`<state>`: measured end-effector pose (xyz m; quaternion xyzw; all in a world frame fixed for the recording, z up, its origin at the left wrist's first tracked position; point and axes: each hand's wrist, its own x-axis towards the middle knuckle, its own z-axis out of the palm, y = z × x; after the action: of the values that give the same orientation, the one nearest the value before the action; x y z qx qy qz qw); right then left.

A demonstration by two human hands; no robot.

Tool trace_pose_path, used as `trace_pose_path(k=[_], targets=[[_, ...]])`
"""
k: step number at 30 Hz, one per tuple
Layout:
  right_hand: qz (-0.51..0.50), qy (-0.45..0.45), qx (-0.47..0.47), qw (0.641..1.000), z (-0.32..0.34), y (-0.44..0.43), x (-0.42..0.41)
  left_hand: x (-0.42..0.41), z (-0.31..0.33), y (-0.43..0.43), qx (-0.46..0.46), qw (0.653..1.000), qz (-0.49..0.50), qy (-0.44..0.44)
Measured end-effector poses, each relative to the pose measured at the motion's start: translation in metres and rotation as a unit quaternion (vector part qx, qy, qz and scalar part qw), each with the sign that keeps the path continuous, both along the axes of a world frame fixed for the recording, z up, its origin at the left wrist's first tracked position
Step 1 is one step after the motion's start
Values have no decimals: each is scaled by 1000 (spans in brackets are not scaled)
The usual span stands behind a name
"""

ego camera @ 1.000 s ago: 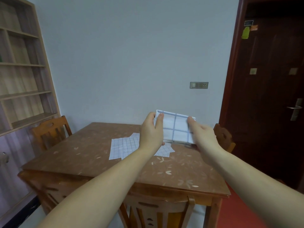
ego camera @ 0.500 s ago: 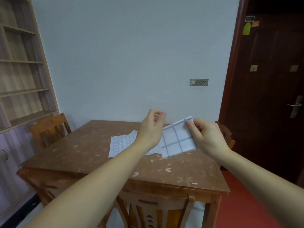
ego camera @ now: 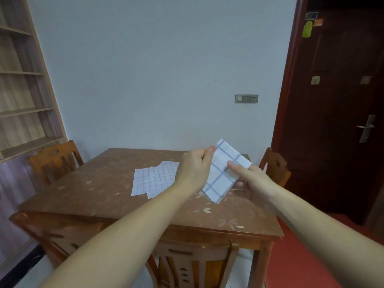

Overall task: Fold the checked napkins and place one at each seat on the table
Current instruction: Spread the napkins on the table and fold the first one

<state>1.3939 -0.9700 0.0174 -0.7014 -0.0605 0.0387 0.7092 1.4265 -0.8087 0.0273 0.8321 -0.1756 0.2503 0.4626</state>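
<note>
White folded cloth napkin with blue check lines point(ego camera: 223, 175): held in the air over the right half of the table, between both hands. It is tilted so one corner points up and another points down at the tabletop. Whether the low corner touches the wood cannot be told.
Left hand point(ego camera: 194, 169): fingers curled, thumb and fingertips pinching the napkin's upper left edge.
Right hand point(ego camera: 254, 180): gripping the napkin's right side, thumb point(ego camera: 234, 166) laid flat across its face, the other fingers mostly hidden under the cloth.
Unfolded white checked napkins point(ego camera: 154, 180): lying flat near the middle of the table, overlapping one another, just left of the left hand; how many cannot be told.
Brown wooden table with pale leaf marks point(ego camera: 93, 194): square, its far edge close to the pale wall.
Orange-brown wooden left chair point(ego camera: 55, 161): at the table's left side.
Orange-brown wooden right chair point(ego camera: 274, 169): at the table's right side, just beyond the right hand.
Orange-brown wooden near chair point(ego camera: 191, 265): pushed in under the near edge.
Pale wooden shelf unit point(ego camera: 22, 80): behind the left chair.
Dark red-brown door point(ego camera: 342, 100): at the right, with a silver lever handle point(ego camera: 365, 126) and a green tag point(ego camera: 307, 29) near its top.
Grey socket plate point(ego camera: 246, 98): on the wall above the table's far right corner.
Red floor point(ego camera: 301, 267): right of the table.
</note>
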Motion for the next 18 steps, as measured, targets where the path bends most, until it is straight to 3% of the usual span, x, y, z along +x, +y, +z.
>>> trace_pose_path(k=[4, 8, 13, 18], targets=[[-14, -8, -2, 1000, -15, -17, 7, 4, -11, -23, -76, 997, 11, 12], [-118, -46, -8, 992, -31, -53, 2, -4, -37, -61, -86, 995, -14, 48], [-280, -131, -156, 938, -60, -100, -15, -19, -75, -136, -111, 989, -26, 93], [-333, -153, -221, 904, -83, -155, -14, -15, -100, -189, -90, 982, -42, 163]])
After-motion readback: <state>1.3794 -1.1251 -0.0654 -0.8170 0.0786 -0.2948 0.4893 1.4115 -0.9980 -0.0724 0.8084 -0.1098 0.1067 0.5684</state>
